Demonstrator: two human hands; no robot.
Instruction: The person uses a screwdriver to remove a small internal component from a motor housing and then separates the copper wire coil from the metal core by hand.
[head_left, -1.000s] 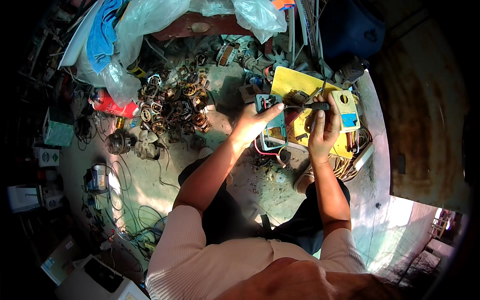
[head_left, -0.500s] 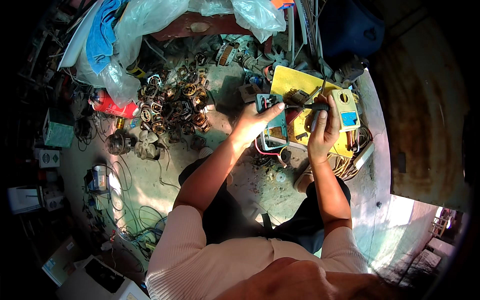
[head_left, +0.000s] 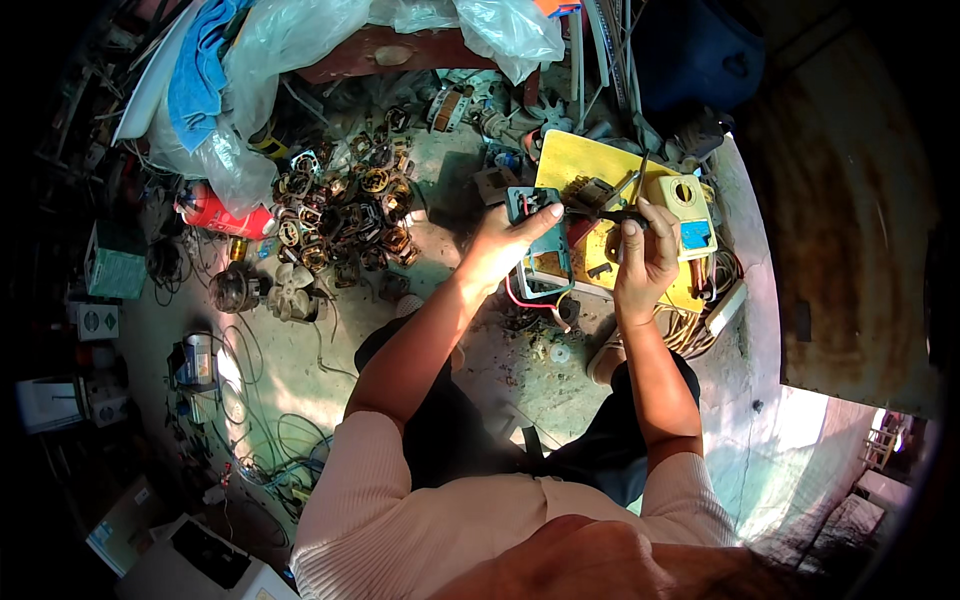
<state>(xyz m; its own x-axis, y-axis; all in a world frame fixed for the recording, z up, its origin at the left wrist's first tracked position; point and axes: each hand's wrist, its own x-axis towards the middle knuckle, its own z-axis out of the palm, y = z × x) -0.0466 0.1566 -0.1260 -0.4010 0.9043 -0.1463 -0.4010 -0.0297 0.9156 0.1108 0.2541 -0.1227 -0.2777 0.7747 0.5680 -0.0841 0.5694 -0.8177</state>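
Note:
My left hand (head_left: pixel 495 248) grips a grey-green plastic housing (head_left: pixel 550 245), its thumb lying across the upper part. Red, pink and dark wires (head_left: pixel 530 300) hang out of the housing's lower end. In my right hand (head_left: pixel 648 262) is a screwdriver (head_left: pixel 620 216) with a dark handle, pinched between thumb and fingers. Its shaft points left toward the housing; whether the tip touches a screw is too small to tell. Just right of that hand, a cream-yellow box with a round dial and blue label (head_left: pixel 684 218) rests on a yellow board (head_left: pixel 568 152).
Several copper-wound motor cores (head_left: pixel 345 215) lie heaped on the floor at left, near a fan-bladed motor (head_left: pixel 292 292) and a red container (head_left: pixel 222 212). Coiled cable (head_left: pixel 680 335) sits below the board. A blue barrel (head_left: pixel 705 60) stands far right; loose wires (head_left: pixel 290 455) cross the lower-left floor.
The fingers of my right hand have shifted and curled around the screwdriver handle, which sits slightly further left. The left hand and housing have barely moved.

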